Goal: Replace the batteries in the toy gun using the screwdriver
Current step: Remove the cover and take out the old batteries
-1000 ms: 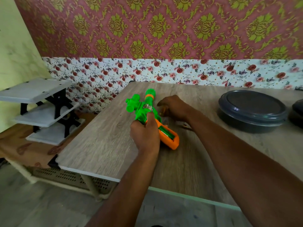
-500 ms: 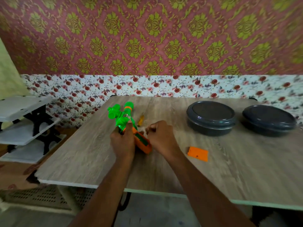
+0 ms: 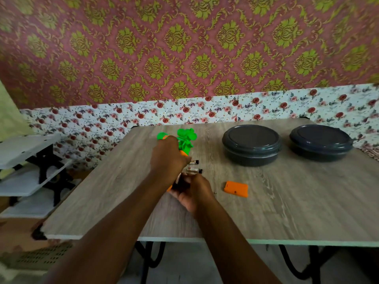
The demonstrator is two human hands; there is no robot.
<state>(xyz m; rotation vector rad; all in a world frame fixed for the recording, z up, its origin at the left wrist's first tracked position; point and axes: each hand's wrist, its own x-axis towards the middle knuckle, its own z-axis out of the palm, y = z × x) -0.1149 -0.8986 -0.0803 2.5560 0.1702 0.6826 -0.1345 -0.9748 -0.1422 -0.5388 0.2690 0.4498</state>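
Note:
The toy gun (image 3: pixel 185 140), green with an orange grip, is turned over above the wooden table (image 3: pixel 287 212). My left hand (image 3: pixel 168 160) is wrapped around its middle and hides most of it. My right hand (image 3: pixel 192 194) is cupped, palm up, at the lower orange end of the grip. Two small batteries (image 3: pixel 194 166) with dark tips show just right of the gun, between my hands; I cannot tell whether they lie on the table or are falling. The orange battery cover (image 3: pixel 235 188) lies flat on the table to the right. The screwdriver is hidden.
Two dark grey round lidded containers (image 3: pixel 251 144) (image 3: pixel 321 142) stand at the back right of the table. White shelves on a black frame (image 3: pixel 30 165) stand to the left, beyond the table's left edge. The flowered wall is close behind.
My left hand has turned the gun over, so its green parts now point right. My right hand has dropped under the grip. Two batteries have appeared beside the gun. The camera tilted up.

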